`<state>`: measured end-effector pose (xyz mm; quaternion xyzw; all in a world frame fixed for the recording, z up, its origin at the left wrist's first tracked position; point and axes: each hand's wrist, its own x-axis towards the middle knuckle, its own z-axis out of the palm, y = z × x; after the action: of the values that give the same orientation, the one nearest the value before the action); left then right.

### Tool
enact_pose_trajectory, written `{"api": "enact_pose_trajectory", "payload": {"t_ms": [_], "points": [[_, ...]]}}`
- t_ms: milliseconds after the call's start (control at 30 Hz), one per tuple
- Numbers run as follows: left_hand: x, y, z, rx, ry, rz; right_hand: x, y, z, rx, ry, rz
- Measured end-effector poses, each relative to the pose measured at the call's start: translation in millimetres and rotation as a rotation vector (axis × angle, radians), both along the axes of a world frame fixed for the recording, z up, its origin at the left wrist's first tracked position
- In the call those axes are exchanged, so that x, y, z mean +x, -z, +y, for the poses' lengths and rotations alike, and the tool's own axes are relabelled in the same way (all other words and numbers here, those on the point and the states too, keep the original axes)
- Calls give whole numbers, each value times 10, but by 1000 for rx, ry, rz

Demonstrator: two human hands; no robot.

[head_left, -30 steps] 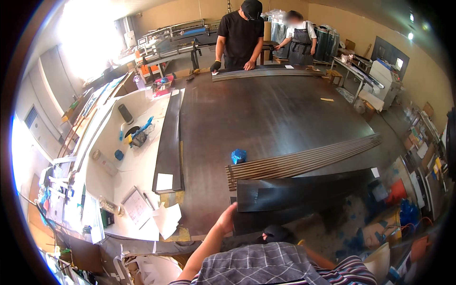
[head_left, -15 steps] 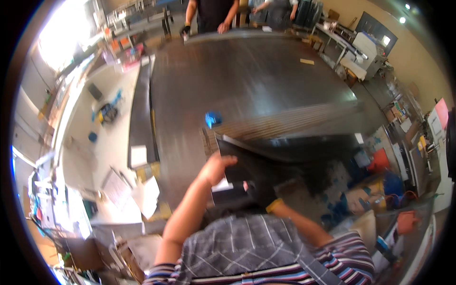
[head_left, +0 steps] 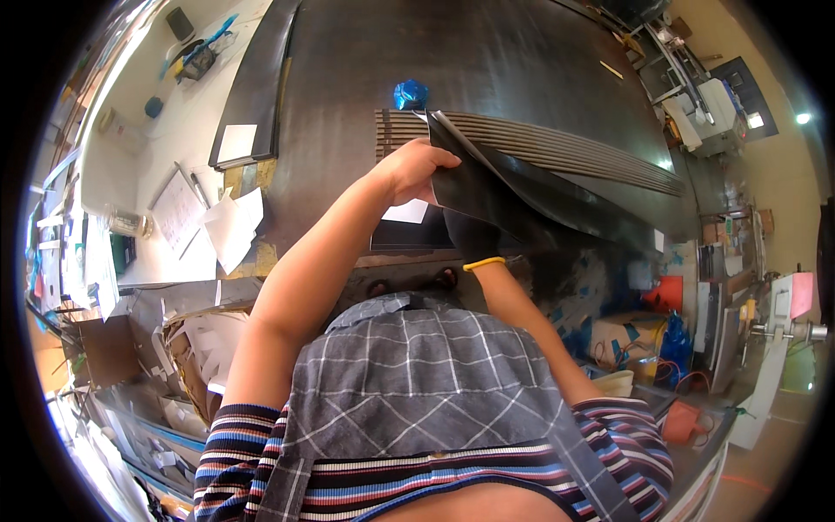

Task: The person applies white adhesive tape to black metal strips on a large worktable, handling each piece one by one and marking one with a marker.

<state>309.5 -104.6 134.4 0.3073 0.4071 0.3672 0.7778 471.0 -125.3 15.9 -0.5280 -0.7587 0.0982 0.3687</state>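
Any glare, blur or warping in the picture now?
Head view: fisheye warping bends edges near the black rim; glare washes out the far left; sheen on the dark table; left hand fairly sharp; gloved right hand blends into the black sheet.

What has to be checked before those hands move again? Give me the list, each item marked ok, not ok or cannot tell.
1. Left hand gripping the black sheet: ok, it holds the sheet's left end.
2. Right hand gripping the sheet: cannot tell, its fingers are hidden.
3. Both hands gloved: not ok, the left is bare; the right wears a dark glove with a yellow cuff.
4. Sheet lying flat: not ok, its left end is raised and bent.
5. Sheet free of the ribbed strips: cannot tell, it overlaps them in view.
6. Blue bundle apart from the left hand: ok, it sits beyond it.
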Motion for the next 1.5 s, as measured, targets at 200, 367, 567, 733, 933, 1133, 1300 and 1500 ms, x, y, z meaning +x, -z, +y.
{"api": "enact_pose_trajectory", "payload": {"t_ms": [200, 367, 567, 733, 933, 1133, 1300, 1500], "points": [[76, 135, -151, 56, -17, 85, -205, 314, -73, 161, -142, -171], [278, -139, -287, 180, -59, 258, -60, 863, 79, -106, -140, -78], [380, 20, -489, 283, -89, 391, 53, 555, 60, -258, -211, -185], [450, 210, -695, 280, -5, 277, 193, 261, -69, -244, -197, -252], [360, 786, -1053, 739, 47, 69, 235, 265, 4, -215, -192, -337], [89, 1434, -1077, 968, 24, 1151, 387, 307, 201, -352, -147, -573], [54, 1561, -1090, 1016, 39, 1243, 362, 494, 68, 95, 141, -1389], [39, 1562, -1097, 1003, 23, 1196, 303, 251, 81, -161, -212, -415]]}}
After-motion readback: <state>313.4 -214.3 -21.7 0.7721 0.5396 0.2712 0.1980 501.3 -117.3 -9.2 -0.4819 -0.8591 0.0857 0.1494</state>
